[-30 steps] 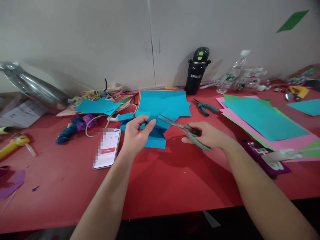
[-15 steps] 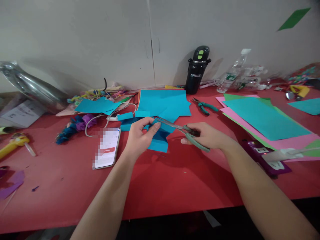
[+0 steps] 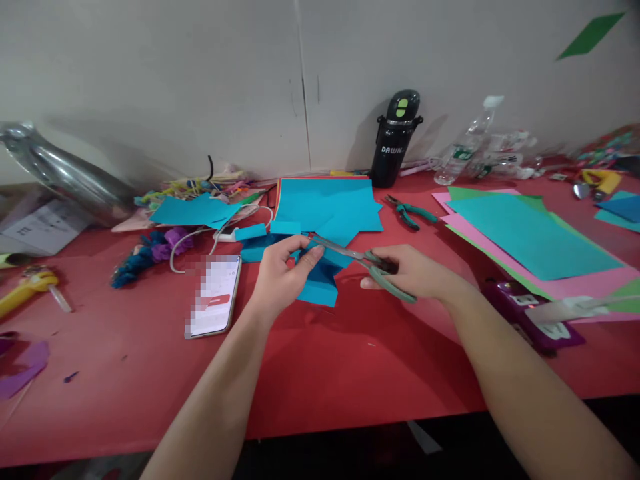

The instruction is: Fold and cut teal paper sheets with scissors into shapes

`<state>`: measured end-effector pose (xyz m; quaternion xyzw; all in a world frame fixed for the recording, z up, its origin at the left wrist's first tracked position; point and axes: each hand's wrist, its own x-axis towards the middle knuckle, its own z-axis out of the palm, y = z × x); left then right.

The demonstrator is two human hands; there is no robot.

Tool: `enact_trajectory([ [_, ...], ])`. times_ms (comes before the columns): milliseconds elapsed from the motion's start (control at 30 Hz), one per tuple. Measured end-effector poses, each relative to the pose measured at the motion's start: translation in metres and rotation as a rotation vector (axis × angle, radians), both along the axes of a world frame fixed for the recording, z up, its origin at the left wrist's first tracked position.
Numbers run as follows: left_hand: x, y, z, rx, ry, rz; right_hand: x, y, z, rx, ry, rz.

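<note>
Between thumb and fingers, my left hand (image 3: 285,267) pinches a piece of blue paper (image 3: 320,288), its lower end spreading out below the thumb. My right hand (image 3: 413,270) grips green-handled scissors (image 3: 395,285) whose metal blades point left, toward the left fingertips. The blade tips are at the paper's upper edge by my left thumb; how far they cut into it cannot be made out. Cut blue paper strips (image 3: 251,232) lie just behind my left hand. A stack of blue sheets (image 3: 325,200) is farther back.
A phone (image 3: 215,300) lies left of my left forearm. Pliers (image 3: 410,213) and a black bottle (image 3: 397,143) are behind my right hand. Coloured paper (image 3: 535,233) and a purple power strip with a glue gun (image 3: 535,320) are at right. The red table (image 3: 360,393) ends near me.
The scissor handles have drawn slightly closer together. Both hands stay nearly in place. At the far right edge, the blue paper has shifted, and a darker blue piece now shows there.
</note>
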<state>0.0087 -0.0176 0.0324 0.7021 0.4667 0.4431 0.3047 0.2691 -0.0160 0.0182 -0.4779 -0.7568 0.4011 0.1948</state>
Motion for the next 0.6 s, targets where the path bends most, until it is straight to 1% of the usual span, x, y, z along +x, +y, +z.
enact_trajectory([
  [300, -0.0001, 0.0002, -0.0007, -0.002, -0.003, -0.010, -0.0006, -0.0003, 0.0018, -0.009, -0.015, -0.018],
  [467, 0.0009, 0.0006, -0.0003, -0.019, -0.030, -0.008, 0.0015, 0.0012, -0.0003, 0.007, -0.022, -0.029],
  [600, -0.0005, 0.0003, 0.0007, -0.003, -0.032, -0.005, 0.0028, 0.0019, -0.0016, 0.018, -0.020, -0.037],
])
